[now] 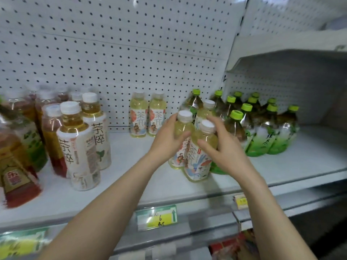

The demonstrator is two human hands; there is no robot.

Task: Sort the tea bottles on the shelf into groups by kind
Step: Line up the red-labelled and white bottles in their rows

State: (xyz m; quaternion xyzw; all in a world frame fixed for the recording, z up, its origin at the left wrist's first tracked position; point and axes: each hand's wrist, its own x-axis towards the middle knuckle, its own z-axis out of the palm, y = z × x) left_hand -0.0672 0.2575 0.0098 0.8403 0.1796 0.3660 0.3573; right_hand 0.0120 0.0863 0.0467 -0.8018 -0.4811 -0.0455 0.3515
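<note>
Upright white-capped pale-yellow plastic tea btl is gripped by left hand, its twin by right hand, fingers curled; matching pair stands back-left, nearer left.

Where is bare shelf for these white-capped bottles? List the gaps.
Widest gap: the shelf front between the white-label bottles and the left hand, before the two pale bottles at the back. Also right of the green-capped bottles. Crowded: the left end, and round the held white-capped bottles and right hand.

Bright, even light; wide-angle warp and blur at edges.
</note>
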